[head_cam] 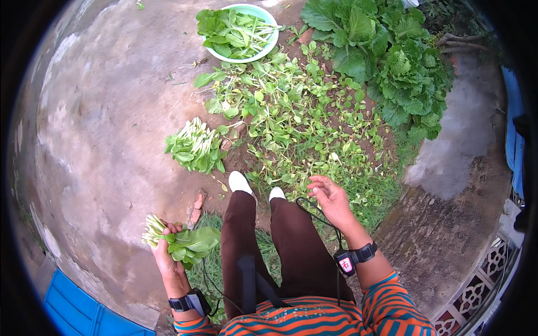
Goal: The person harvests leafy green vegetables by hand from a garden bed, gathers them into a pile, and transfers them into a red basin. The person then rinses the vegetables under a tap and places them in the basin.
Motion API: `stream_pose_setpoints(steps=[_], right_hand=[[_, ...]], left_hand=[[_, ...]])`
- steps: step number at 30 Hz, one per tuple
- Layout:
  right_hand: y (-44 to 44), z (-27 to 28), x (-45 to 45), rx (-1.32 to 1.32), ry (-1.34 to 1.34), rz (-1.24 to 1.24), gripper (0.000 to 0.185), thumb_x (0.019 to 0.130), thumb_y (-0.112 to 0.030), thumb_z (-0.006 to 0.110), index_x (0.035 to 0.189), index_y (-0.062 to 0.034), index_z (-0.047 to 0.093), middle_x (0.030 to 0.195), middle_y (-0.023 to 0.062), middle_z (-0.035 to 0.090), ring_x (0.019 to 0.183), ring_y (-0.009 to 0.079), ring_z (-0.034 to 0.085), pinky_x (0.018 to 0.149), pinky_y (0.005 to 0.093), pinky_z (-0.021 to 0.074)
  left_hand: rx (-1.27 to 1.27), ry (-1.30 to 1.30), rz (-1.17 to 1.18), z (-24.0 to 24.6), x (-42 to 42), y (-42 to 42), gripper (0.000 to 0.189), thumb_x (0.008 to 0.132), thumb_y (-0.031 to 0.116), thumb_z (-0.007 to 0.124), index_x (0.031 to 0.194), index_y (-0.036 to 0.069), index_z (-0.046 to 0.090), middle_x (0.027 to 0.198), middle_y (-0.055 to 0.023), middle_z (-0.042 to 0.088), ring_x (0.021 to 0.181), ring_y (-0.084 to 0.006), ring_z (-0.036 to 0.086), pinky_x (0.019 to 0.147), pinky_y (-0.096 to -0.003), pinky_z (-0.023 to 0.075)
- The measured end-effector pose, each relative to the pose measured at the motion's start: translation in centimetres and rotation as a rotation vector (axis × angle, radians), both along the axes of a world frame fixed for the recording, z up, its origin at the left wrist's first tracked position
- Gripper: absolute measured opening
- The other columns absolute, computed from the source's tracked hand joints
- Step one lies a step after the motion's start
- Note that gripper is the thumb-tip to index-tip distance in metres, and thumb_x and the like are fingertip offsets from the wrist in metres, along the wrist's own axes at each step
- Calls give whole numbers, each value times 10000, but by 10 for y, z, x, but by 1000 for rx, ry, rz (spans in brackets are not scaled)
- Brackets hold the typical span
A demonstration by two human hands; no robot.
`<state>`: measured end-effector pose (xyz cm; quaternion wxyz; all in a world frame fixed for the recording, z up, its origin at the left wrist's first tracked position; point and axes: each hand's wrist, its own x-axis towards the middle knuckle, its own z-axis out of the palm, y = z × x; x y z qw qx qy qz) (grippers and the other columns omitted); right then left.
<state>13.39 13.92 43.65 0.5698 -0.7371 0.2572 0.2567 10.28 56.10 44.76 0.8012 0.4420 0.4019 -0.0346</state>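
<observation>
My left hand [164, 248] grips a bunch of leafy greens [191, 243], its pale stem ends pointing left and its leaves right. Over the edge of a patch of low green plants [290, 113], my right hand [330, 199] hovers with curled, spread fingers and nothing in them. A pile of cut greens [197, 147] lies on the concrete just ahead of my feet, stems upward. Farther off, a pale green plastic basin [271, 40] holds more loose leafy greens [235, 33].
Large leafy cabbages [378, 54] grow at the upper right. Concrete ground [96, 126] spreads to the left, with broken red brick [196, 206] at the bed's edge. A blue metal panel [84, 306] stands lower left, a patterned railing [473, 294] lower right. My white shoes [238, 182] stand by the plants.
</observation>
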Motion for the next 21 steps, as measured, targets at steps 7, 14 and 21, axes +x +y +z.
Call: stream_pose_setpoints(steps=[7, 14, 21], right_hand=[[-79, -68, 55, -370, 217, 148, 284, 938, -127, 617, 1208, -43, 637, 942, 102, 727, 812, 172, 682, 767, 320, 540], [-165, -165, 106, -632, 333, 262, 284, 923, -166, 604, 1159, -13, 651, 919, 114, 726, 791, 192, 698, 744, 322, 548], [-227, -291, 202, -788, 440, 351, 354, 911, -272, 574, 1210, -101, 652, 1076, 176, 713, 1023, 352, 675, 913, 425, 518]], left_hand=[[188, 142, -136, -4, 47, -5, 221, 884, 43, 630, 1074, -20, 537, 844, -80, 564, 836, -216, 555, 909, -396, 469], [195, 230, -245, -44, 151, -49, 204, 870, 52, 658, 1030, -25, 558, 845, -87, 591, 841, -216, 585, 855, -368, 490], [97, 318, -342, -143, 232, -134, 201, 855, 18, 676, 1026, -21, 577, 865, -96, 624, 805, -213, 614, 793, -370, 529]])
